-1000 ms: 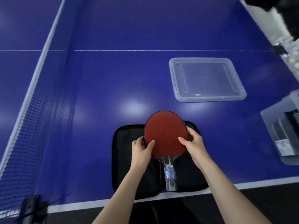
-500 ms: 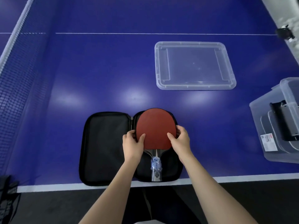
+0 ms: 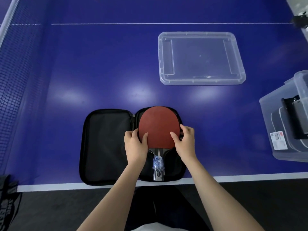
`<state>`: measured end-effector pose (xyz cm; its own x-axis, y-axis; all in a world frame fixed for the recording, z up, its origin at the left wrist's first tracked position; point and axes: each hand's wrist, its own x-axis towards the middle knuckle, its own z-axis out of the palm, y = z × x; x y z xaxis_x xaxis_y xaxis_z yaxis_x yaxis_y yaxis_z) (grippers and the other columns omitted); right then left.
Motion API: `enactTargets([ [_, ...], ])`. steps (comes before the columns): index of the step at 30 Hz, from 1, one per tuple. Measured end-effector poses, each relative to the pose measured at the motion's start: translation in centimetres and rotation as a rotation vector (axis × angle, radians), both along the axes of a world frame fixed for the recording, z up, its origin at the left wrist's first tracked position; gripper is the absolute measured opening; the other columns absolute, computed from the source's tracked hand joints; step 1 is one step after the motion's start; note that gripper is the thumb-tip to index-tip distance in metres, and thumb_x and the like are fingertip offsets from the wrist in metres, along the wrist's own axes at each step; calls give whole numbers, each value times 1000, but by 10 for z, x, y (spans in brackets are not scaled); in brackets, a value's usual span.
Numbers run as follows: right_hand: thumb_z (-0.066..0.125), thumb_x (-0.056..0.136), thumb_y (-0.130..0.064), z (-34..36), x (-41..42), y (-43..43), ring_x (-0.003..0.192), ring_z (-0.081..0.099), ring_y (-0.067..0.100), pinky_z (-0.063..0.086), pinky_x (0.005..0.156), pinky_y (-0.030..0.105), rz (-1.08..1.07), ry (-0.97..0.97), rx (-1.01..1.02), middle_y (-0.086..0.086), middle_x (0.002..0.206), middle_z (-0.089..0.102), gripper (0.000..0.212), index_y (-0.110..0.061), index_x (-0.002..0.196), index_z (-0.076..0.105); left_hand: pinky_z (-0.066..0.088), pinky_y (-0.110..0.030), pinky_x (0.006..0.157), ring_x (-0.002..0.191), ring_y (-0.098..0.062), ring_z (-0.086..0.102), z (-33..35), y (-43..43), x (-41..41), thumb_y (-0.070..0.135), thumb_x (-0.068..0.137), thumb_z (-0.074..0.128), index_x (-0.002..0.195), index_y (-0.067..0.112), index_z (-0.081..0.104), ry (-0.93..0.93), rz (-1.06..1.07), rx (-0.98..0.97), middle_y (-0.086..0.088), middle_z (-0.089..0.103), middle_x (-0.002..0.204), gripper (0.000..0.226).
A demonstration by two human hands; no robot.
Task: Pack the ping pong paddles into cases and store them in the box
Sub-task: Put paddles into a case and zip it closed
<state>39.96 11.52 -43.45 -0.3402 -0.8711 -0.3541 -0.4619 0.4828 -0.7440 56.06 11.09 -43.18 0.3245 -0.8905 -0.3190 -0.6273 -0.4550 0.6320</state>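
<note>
A black zip case (image 3: 106, 145) lies wide open at the near edge of the blue table. A red-faced paddle (image 3: 158, 125) rests over the case's right half, handle pointing toward me. My left hand (image 3: 135, 145) grips the blade's left edge, thumb on the red rubber. My right hand (image 3: 185, 142) grips the blade's right edge the same way. A clear plastic box (image 3: 283, 130) stands at the right edge of the table with black cases inside it.
The box's clear lid (image 3: 201, 58) lies flat on the table beyond the case. The net (image 3: 15, 77) runs along the left side. A dark bag (image 3: 8, 202) sits on the floor at lower left.
The view has shifted so the case's open left half and the box show fully. My hands and the paddle have kept their hold over the case's right half.
</note>
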Motion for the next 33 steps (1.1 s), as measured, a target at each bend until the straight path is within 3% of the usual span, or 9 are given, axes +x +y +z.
enactTargets([
  [4,66,88,-30,4,-2,9,115,50,20,47,98,40,-45,2,-41,8,130,43,56,-9,137,47,40,-34,96,109,-23,49,2,-1,15,39,94,56,134,4,53,-29,-49,-7,-6,47,117,54],
  [8,69,86,-32,6,-1,28,127,42,20,43,103,41,16,29,-50,5,136,42,61,-13,139,44,31,-45,101,121,-32,43,4,9,58,37,90,62,138,6,47,-178,21,-80,-13,43,132,58],
  [13,69,86,-33,5,1,42,134,36,20,41,106,42,59,52,-10,6,143,38,67,-14,143,39,21,-54,108,135,-39,24,-4,35,127,45,89,60,147,5,27,-303,177,79,-16,24,150,78],
  [18,68,86,-33,3,0,46,136,34,20,38,106,37,81,68,17,7,144,36,68,-14,144,36,17,-51,113,137,-35,21,-9,49,157,46,89,59,144,10,36,-217,170,181,-13,28,149,70],
  [25,68,86,-35,-1,1,45,137,30,20,33,105,33,110,99,35,9,144,38,69,-12,143,37,41,-43,97,120,-29,49,13,58,173,21,86,70,135,18,48,45,147,5,-8,50,131,54],
  [28,68,86,-35,1,1,44,137,32,21,34,105,34,104,79,36,8,145,37,70,-14,144,36,46,-39,92,110,-25,57,31,63,175,5,79,74,130,26,49,134,156,-83,-1,58,120,60],
  [33,68,86,-34,14,4,43,135,34,21,34,109,40,80,77,-3,7,144,38,68,-15,143,37,48,-32,90,98,-13,64,71,67,139,-4,80,70,126,42,48,305,73,-159,2,69,101,69],
])
